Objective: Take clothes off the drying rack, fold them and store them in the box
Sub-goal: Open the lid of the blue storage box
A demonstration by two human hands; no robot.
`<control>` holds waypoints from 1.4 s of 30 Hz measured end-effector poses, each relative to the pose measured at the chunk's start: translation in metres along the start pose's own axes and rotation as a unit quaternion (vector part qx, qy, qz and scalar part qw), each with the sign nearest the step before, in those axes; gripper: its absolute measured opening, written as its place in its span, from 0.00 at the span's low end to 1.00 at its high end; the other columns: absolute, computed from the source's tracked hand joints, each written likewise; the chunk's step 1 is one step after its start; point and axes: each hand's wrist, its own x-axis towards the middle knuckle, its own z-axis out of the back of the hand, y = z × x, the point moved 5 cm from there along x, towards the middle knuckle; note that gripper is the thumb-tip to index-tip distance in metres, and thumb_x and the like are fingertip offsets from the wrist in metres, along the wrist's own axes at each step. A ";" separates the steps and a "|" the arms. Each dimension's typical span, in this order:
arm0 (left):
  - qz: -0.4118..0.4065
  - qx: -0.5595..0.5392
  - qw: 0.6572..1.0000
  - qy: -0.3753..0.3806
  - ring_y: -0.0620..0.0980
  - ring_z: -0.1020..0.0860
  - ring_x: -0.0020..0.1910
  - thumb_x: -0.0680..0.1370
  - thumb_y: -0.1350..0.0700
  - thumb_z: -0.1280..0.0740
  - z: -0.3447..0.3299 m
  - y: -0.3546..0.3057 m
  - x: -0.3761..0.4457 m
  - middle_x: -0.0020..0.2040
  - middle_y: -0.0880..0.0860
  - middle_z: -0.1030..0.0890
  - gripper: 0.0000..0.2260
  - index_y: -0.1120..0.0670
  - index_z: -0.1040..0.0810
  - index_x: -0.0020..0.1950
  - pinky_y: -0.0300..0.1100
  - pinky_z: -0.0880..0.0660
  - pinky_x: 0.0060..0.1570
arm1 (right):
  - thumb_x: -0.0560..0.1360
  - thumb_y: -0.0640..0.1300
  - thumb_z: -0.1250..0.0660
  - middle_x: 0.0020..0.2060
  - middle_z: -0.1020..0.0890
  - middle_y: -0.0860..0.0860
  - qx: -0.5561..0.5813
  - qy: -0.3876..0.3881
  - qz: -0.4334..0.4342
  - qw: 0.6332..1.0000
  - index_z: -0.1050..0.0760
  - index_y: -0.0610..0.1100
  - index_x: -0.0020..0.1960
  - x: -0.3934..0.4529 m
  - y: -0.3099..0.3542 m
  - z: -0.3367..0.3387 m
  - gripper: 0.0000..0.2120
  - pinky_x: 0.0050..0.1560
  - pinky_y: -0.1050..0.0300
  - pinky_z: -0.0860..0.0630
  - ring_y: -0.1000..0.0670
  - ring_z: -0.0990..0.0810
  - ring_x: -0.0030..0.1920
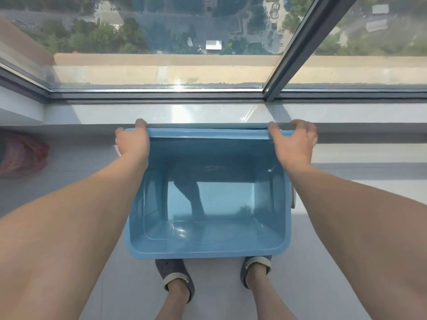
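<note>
Blue box [208, 236] is right in front of me, open side up, nothing in it — no clothes yet. It sits low by my feet; can't tell if it's resting on the floor or hanging from my grip. Far rim is up against the window ledge [161, 114]. No drying rack in view, so I'd say the task is barely begun: this is just getting the box placed.

To do this bit well: keep both ends level, set it down w/ room to stand between box and wherever the rack is, and don't let the far rim scrape the ledge. Plastic looks light and stiff, so an even two-handed hold should be enough, no need to squeeze.

My left hand [132, 139] grasps the far-left corner of the rim, thumb on top, fingers curled over the edge. Right hand [293, 142] grasps the far-right corner the same way, fingers hooked over the back. Both arms reach fwd, nearly straight, forearms running along either side of the box.

A reddish bundle [22, 155] lies on the floor off to my left, well apart.
</note>
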 end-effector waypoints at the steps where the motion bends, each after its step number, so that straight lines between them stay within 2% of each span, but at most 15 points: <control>1: 0.012 -0.044 0.999 -0.001 0.55 0.24 0.63 0.70 0.36 0.35 -0.006 0.005 0.006 0.71 0.50 0.27 0.41 0.50 0.37 0.80 0.50 0.27 0.62 | 0.73 0.73 0.34 0.76 0.37 0.52 -0.005 0.021 0.008 1.000 0.31 0.48 0.73 0.005 0.000 -0.009 0.39 0.77 0.48 0.35 0.48 0.44 0.80; 5: -0.004 -0.055 0.998 0.024 0.52 0.25 0.52 0.71 0.40 0.32 -0.023 0.017 0.014 0.69 0.49 0.25 0.40 0.47 0.40 0.82 0.45 0.29 0.50 | 0.76 0.70 0.34 0.84 0.53 0.56 -0.062 0.091 0.026 0.994 0.43 0.50 0.84 0.008 -0.001 -0.044 0.44 0.73 0.52 0.32 0.49 0.46 0.83; 9: 0.029 0.016 0.999 0.026 0.55 0.28 0.62 0.79 0.42 0.32 -0.012 0.026 0.024 0.73 0.46 0.31 0.41 0.50 0.50 0.85 0.50 0.28 0.65 | 0.80 0.65 0.34 0.84 0.50 0.52 -0.087 0.063 0.040 0.993 0.42 0.48 0.83 0.003 0.008 -0.058 0.39 0.76 0.53 0.33 0.49 0.44 0.83; 11: 0.038 0.036 0.998 0.037 0.54 0.30 0.59 0.82 0.43 0.34 -0.005 0.025 0.022 0.65 0.45 0.28 0.33 0.49 0.43 0.83 0.49 0.28 0.62 | 0.79 0.68 0.36 0.84 0.49 0.48 -0.112 0.040 0.014 0.993 0.45 0.46 0.84 0.004 0.008 -0.058 0.43 0.79 0.47 0.36 0.46 0.47 0.84; 13: 0.000 0.072 0.996 0.055 0.52 0.30 0.56 0.83 0.48 0.36 0.001 0.023 0.018 0.56 0.40 0.28 0.14 0.42 0.31 0.69 0.45 0.31 0.55 | 0.78 0.70 0.38 0.83 0.45 0.47 -0.085 0.041 -0.035 0.995 0.45 0.48 0.85 0.001 0.007 -0.057 0.44 0.77 0.43 0.32 0.43 0.41 0.82; 14: -0.017 0.084 0.994 0.073 0.51 0.30 0.56 0.84 0.50 0.37 0.004 0.024 0.013 0.55 0.38 0.29 0.13 0.40 0.29 0.68 0.44 0.32 0.54 | 0.78 0.70 0.39 0.84 0.44 0.49 -0.061 0.048 -0.049 0.996 0.44 0.51 0.85 -0.002 0.007 -0.055 0.42 0.76 0.44 0.32 0.43 0.38 0.81; 18: -0.004 0.131 0.988 0.079 0.52 0.26 0.50 0.83 0.54 0.38 0.030 0.060 0.006 0.72 0.46 0.28 0.29 0.44 0.41 0.84 0.44 0.30 0.51 | 0.79 0.66 0.37 0.81 0.36 0.63 0.073 0.072 -0.052 0.993 0.35 0.63 0.81 -0.028 0.000 -0.032 0.31 0.79 0.50 0.36 0.54 0.33 0.79; 20: 0.022 0.135 0.988 0.077 0.55 0.22 0.46 0.82 0.57 0.39 0.044 0.089 0.011 0.65 0.46 0.24 0.28 0.44 0.38 0.82 0.45 0.27 0.47 | 0.80 0.64 0.37 0.79 0.32 0.63 0.069 0.055 -0.068 0.994 0.36 0.62 0.81 -0.040 -0.022 -0.023 0.31 0.79 0.51 0.36 0.52 0.32 0.78; 22: 0.043 0.150 0.986 0.066 0.60 0.19 0.51 0.82 0.57 0.39 0.055 0.117 0.019 0.58 0.48 0.22 0.24 0.44 0.34 0.78 0.47 0.24 0.48 | 0.80 0.60 0.37 0.81 0.34 0.56 0.007 0.050 -0.094 0.994 0.41 0.55 0.84 -0.047 -0.051 -0.024 0.34 0.79 0.45 0.35 0.47 0.34 0.79; 24: 0.097 0.168 0.980 0.053 0.63 0.20 0.55 0.82 0.53 0.40 0.061 0.144 0.025 0.61 0.52 0.23 0.26 0.47 0.38 0.81 0.53 0.24 0.52 | 0.81 0.56 0.36 0.79 0.33 0.44 -0.052 0.057 -0.159 0.984 0.42 0.45 0.83 -0.052 -0.086 -0.033 0.35 0.75 0.39 0.31 0.38 0.31 0.77; 26: 0.120 0.188 0.974 0.036 0.61 0.24 0.53 0.83 0.51 0.41 0.064 0.165 0.028 0.62 0.57 0.23 0.21 0.54 0.33 0.76 0.52 0.26 0.53 | 0.82 0.54 0.38 0.72 0.27 0.38 -0.067 0.078 -0.229 0.968 0.37 0.40 0.79 -0.060 -0.115 -0.047 0.30 0.70 0.39 0.28 0.34 0.26 0.70; 30: 0.073 0.184 0.980 0.015 0.58 0.26 0.46 0.83 0.57 0.42 0.066 0.182 0.030 0.50 0.56 0.24 0.12 0.55 0.26 0.66 0.48 0.29 0.46 | 0.75 0.46 0.41 0.65 0.21 0.43 -0.029 0.064 -0.263 0.962 0.32 0.49 0.76 -0.063 -0.144 -0.059 0.29 0.66 0.39 0.22 0.35 0.20 0.63; 36: 0.051 0.141 0.987 0.053 0.55 0.23 0.41 0.79 0.65 0.44 0.065 0.164 0.044 0.52 0.47 0.17 0.21 0.46 0.22 0.65 0.46 0.25 0.45 | 0.74 0.38 0.43 0.56 0.17 0.48 -0.021 0.058 -0.211 0.976 0.26 0.52 0.69 -0.058 -0.120 -0.053 0.25 0.55 0.45 0.18 0.39 0.17 0.54; 38: 0.046 0.135 0.987 0.070 0.54 0.24 0.39 0.79 0.67 0.44 0.059 0.148 0.049 0.45 0.46 0.20 0.18 0.46 0.24 0.56 0.45 0.27 0.44 | 0.74 0.37 0.44 0.54 0.16 0.50 0.003 0.063 -0.201 0.978 0.25 0.52 0.68 -0.051 -0.114 -0.058 0.26 0.50 0.50 0.20 0.41 0.17 0.52; 42: 0.042 0.139 0.985 0.097 0.54 0.29 0.35 0.78 0.67 0.45 0.053 0.132 0.051 0.43 0.52 0.23 0.15 0.51 0.27 0.57 0.41 0.32 0.36 | 0.70 0.44 0.43 0.63 0.19 0.47 0.023 0.066 -0.220 0.973 0.30 0.50 0.73 -0.044 -0.110 -0.065 0.30 0.56 0.45 0.19 0.39 0.18 0.56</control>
